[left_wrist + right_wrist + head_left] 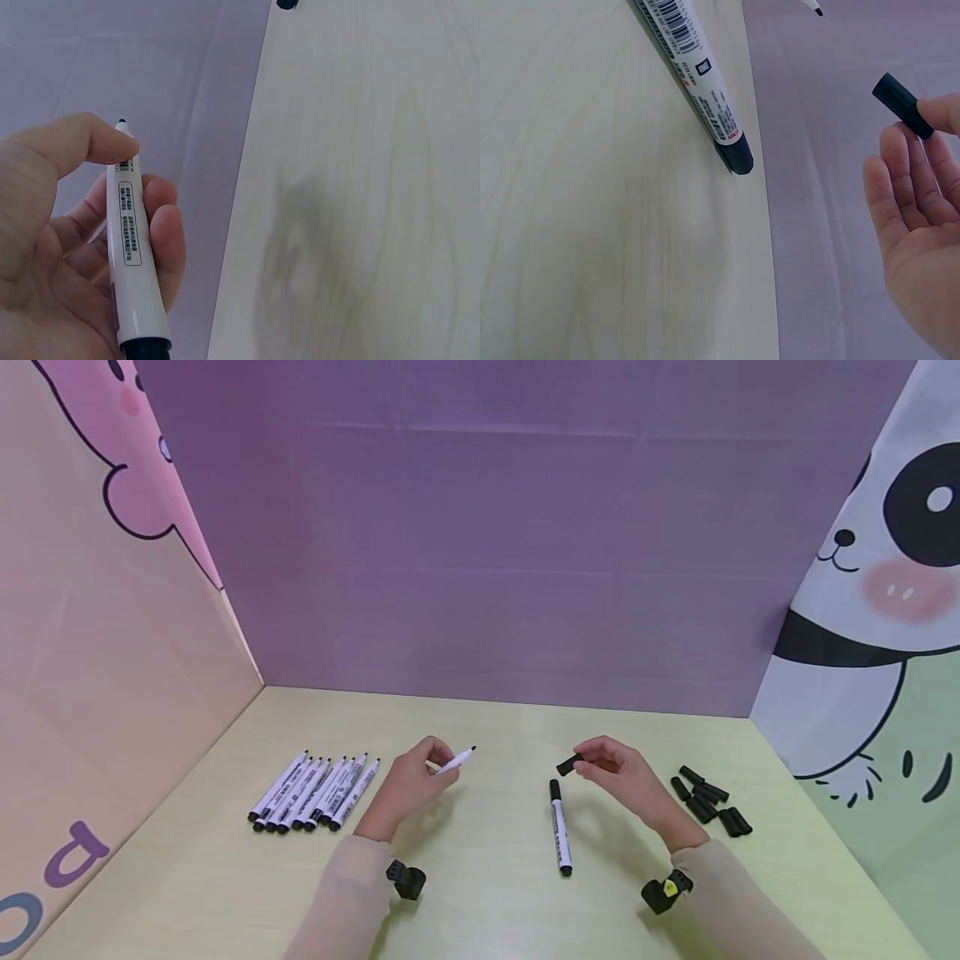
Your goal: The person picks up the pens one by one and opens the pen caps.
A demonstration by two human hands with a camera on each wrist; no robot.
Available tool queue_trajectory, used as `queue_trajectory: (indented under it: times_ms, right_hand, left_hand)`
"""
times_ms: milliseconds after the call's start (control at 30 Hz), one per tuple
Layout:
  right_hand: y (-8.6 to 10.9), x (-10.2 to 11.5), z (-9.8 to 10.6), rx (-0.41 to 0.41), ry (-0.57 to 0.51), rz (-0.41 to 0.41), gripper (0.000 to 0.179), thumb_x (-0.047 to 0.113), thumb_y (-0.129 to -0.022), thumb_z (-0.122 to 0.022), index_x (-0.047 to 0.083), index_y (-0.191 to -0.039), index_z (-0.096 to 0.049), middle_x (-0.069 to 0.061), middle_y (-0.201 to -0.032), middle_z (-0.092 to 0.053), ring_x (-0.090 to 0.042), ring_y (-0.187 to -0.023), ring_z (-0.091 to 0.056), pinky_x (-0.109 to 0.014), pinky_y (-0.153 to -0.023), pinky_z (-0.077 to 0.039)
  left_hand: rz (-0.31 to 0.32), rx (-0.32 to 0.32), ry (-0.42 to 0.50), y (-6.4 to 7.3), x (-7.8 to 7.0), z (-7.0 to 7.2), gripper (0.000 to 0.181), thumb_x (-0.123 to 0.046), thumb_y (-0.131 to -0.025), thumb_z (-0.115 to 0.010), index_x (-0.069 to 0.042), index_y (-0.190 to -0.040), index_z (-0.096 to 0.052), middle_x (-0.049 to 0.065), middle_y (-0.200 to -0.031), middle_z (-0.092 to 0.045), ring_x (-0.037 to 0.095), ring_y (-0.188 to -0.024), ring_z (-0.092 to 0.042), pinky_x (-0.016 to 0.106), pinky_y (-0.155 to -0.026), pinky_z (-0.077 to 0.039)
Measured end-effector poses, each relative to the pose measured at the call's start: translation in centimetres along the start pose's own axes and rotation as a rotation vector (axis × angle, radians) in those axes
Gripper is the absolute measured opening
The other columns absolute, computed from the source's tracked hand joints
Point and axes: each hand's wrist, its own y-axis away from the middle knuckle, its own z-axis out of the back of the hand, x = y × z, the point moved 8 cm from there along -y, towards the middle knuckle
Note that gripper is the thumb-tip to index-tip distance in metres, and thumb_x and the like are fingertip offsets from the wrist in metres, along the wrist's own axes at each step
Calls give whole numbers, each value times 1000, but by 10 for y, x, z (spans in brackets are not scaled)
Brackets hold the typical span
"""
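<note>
My left hand [414,783] grips an uncapped white marker [133,247], its dark tip pointing toward the right hand in the head view. Between thumb and fingertips, my right hand [621,777] pinches a black marker cap [902,105], held apart from the marker. Below that cap on the table lies a capped marker [560,831], its black cap toward the back. In the right wrist view the capped marker's printed barrel [697,67] shows close up, while the uncapped marker's tip [817,10] peeks in at the top.
To the left, several uncapped white markers [315,793] lie side by side in a slanted row on the pale wooden table [480,910]. Several loose black caps [703,804] are piled right of my right hand. A purple panel [480,552] stands along the back edge.
</note>
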Motion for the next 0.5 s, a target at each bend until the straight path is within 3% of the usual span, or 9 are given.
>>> queue_trajectory:
  times_ms: [133, 333, 500]
  right_hand:
    - [1, -2, 3, -4, 5, -3, 32, 20, -95, -72, 4, -121, -63, -11, -108, -68, -22, -98, -67, -39, -91, -53]
    - [1, -5, 8, -17, 15, 4, 32, 21, -95, -71, 3, -121, -64, -12, -108, -67, -38, -104, -64, -42, -92, -52]
    - [3, -4, 12, -26, 24, 2, 35, 21, -96, -71, 1, -123, -63, -12, -107, -67, -41, -104, -63, -47, -92, -52]
  left_hand:
    - [-1, -18, 16, 0, 5, 9, 15, -10, -90, -71, -10, -102, -61, 3, -97, -66, 16, -76, -63, 31, -66, -50]
    - [16, -46, -41, 2, 15, 23, 16, -11, -89, -71, -9, -103, -62, 5, -100, -68, 19, -83, -65, 35, -74, -52]
    - [55, -65, -96, 5, 23, 33, 16, -12, -92, -70, -7, -105, -64, 9, -104, -69, 26, -92, -67, 43, -83, -51]
